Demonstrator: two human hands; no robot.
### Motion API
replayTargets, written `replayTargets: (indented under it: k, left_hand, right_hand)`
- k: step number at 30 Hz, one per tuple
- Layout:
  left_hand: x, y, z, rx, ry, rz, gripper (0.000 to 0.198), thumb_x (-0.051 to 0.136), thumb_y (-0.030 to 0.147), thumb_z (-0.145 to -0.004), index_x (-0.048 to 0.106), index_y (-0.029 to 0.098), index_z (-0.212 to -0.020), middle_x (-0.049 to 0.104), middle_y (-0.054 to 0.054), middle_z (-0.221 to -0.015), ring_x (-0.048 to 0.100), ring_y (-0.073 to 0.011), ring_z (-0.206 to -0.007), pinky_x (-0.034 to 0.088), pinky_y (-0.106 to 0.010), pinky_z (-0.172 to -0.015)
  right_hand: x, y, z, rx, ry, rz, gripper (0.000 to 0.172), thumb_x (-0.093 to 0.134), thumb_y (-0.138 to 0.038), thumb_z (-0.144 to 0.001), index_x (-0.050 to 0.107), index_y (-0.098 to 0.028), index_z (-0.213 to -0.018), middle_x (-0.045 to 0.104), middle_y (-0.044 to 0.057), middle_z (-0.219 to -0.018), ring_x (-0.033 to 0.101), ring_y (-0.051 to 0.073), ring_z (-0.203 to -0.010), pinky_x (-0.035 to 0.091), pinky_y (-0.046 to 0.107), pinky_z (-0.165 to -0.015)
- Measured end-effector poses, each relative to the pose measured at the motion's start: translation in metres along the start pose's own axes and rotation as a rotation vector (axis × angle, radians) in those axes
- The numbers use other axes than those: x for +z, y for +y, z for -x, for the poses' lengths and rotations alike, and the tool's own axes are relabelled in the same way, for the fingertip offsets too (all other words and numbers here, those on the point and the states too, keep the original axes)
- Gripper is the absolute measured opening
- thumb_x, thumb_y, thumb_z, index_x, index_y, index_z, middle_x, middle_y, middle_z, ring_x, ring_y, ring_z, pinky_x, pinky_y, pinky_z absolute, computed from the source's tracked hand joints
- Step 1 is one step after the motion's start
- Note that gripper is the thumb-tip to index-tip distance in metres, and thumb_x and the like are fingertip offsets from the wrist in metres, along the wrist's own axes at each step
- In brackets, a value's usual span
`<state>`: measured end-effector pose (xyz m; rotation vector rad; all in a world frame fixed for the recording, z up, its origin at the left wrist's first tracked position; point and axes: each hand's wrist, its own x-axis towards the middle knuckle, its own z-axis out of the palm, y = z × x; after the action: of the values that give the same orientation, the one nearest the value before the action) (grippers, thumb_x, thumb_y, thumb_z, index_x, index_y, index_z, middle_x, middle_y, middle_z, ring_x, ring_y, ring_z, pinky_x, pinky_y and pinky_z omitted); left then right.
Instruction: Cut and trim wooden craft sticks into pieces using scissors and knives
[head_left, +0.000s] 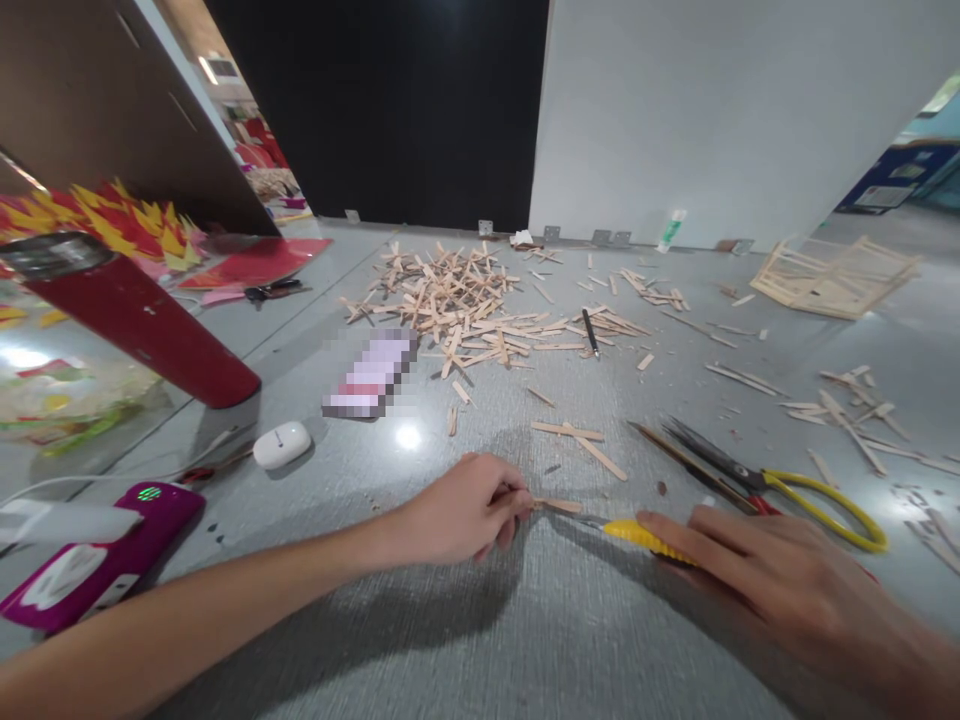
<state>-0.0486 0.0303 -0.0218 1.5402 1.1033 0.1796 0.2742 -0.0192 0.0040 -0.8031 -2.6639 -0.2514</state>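
Between the pinched fingers of my left hand (pixel 472 510) is a thin wooden stick (pixel 559 505), its free end pointing right. My right hand (pixel 780 570) is wrapped round a yellow utility knife (pixel 634 532). The knife's blade (pixel 589 521) reaches left to the stick, close to my left fingertips; I cannot tell whether it is cutting in. Just beyond lie a few loose sticks (pixel 592 450). Scissors with yellow handles (pixel 817 490) rest open-bladed beside my right hand, next to a second tool with red handles (pixel 763 505), partly hidden by that hand.
A heap of wooden sticks (pixel 442 290) lies ahead, with a black pen (pixel 590 332) at its right. On the left are a phone (pixel 373 372), a red flask (pixel 150 330), a white case (pixel 282 445) and a purple power bank (pixel 112 550). A stick frame (pixel 832 275) stands far right.
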Motion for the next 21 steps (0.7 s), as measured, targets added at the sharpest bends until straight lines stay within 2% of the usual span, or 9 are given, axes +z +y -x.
replayTargets:
  k: [8,14,21]
  left_hand:
    - [0.000,-0.001,-0.001,0.013,-0.009,-0.002,0.028,0.050,0.027,-0.105,0.060,0.020,-0.080,0.063,0.002,-0.064,0.054,-0.0108,-0.044,0.039,-0.021,-0.046]
    - [-0.003,0.001,-0.001,0.020,-0.027,0.002,0.026,0.054,0.031,-0.103,0.060,0.021,-0.079,0.061,0.002,-0.064,0.053,-0.0111,-0.043,0.037,-0.021,-0.044]
    - [-0.002,0.002,-0.001,0.032,-0.022,-0.008,0.028,0.055,0.034,-0.103,0.059,0.021,-0.078,0.060,0.003,-0.062,0.052,-0.0110,-0.043,0.039,-0.022,-0.046]
  right_hand:
    - [0.004,-0.004,0.001,0.037,0.015,0.015,0.039,0.033,-0.032,-0.126,0.071,-0.020,-0.131,0.071,-0.003,-0.079,0.066,0.013,-0.058,0.046,0.032,-0.055]
    - [0.009,-0.003,0.010,0.022,0.008,0.029,0.043,0.028,-0.026,-0.125,0.069,-0.019,-0.137,0.068,-0.002,-0.079,0.064,0.015,-0.059,0.044,0.033,-0.056]
    - [-0.005,-0.006,-0.005,-0.036,0.002,0.102,0.045,0.023,-0.026,-0.126,0.068,-0.018,-0.126,0.072,-0.002,-0.077,0.069,0.014,-0.057,0.049,0.030,-0.054]
